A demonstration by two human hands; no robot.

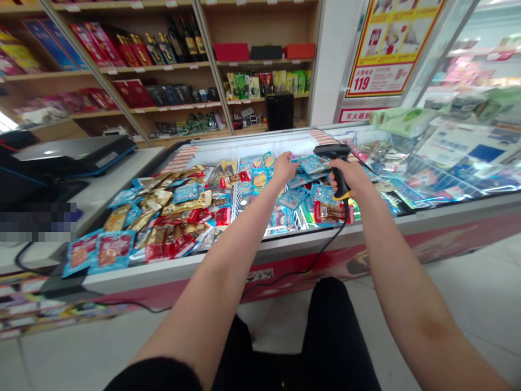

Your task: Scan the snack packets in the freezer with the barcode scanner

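In my right hand (pixel 350 176) is a black and yellow handheld barcode scanner (pixel 331 153), its head pointing left and its cable hanging from the grip. My left hand (pixel 285 169) reaches over the chest freezer's glass top, fingers closed at the left edge of a blue snack packet (pixel 312 164); the exact grip is small and partly hidden. More blue packets (pixel 293 197) lie loosely under and in front of both hands. A red packet (pixel 330 212) rests near the front edge below the scanner.
A heap of gold, red and blue snack packets (pixel 171 206) covers the left of the freezer top (pixel 260 247). The scanner cable (pixel 321 252) droops along the front. A scale (pixel 77 155) stands left; papers and bags (pixel 456 144) lie right. Stocked shelves (pixel 163 68) line the back.
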